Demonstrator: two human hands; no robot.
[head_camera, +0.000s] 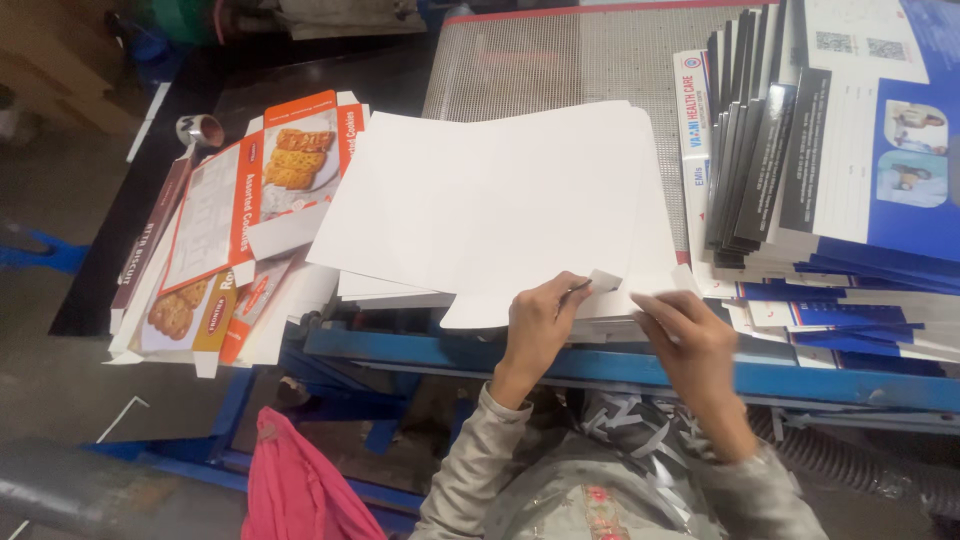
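- The left hand (540, 325) pinches a small white flap (605, 281) between thumb and forefinger, at the near right edge of the white sheet stack (490, 200).
- The right hand (690, 335) lies just right of it, fingers curled down onto the near edge of the same stack; whether it actually grasps a sheet cannot be told, since the fingertips are blurred.
- The flap is a short tab sticking up from the top sheet, pointing to the far right.
- The white sheet stack lies flat on the blue-framed table (620, 365), blank side up, its long axis running left to right, with the near edge overhanging the frame slightly.
- Several more white sheets show beneath the top one, fanned out a little at the near left.
- Far of the stack, a grey mesh surface (540, 60) stretches away from the person.
- To the right, touching the stack's edge, stands a pile of blue and white printed cartons (860, 190), flattened, with dark ones leaning on edge at its left.
- To the left, flattened orange biscuit cartons (270, 170) with pictures of cookies lie overlapping, some hanging over the table's side.
- A roll of tape (200, 129) sits at the far left, beside those cartons.
- Near left, below the table, a pink cloth (290, 480) shows.
- The person's grey sleeves (480, 450) reach up from the near edge.
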